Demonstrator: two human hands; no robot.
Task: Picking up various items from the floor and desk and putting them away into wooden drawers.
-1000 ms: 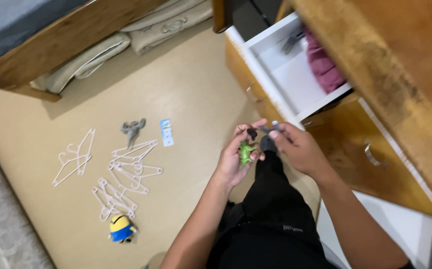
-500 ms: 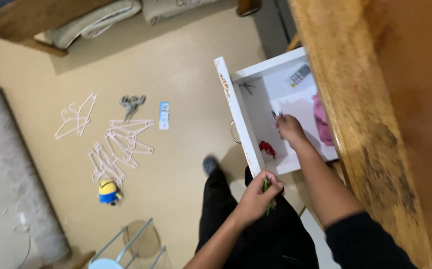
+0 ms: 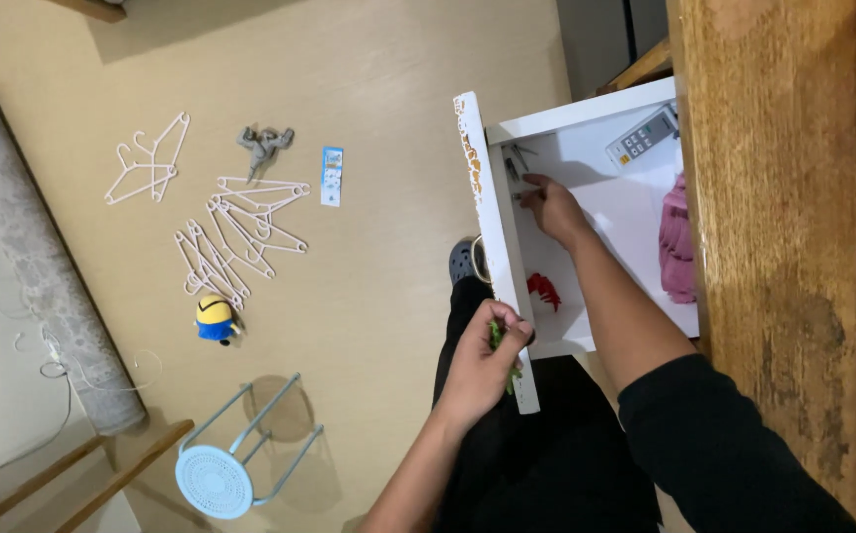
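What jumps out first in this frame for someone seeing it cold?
The open white drawer at right centre, with the right hand reaching into its far corner beside a small red thing and a pink cloth. Just below it, the left hand pinches a small green object. On the tan floor at left lie scattered pink hangers and a yellow-and-blue toy.

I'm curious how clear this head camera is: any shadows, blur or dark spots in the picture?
Head view: mostly sharp and evenly lit; the blue stool casts a soft shadow on the floor; the right hand shades the white drawer beneath it; the green thing in the left hand is too small to identify.
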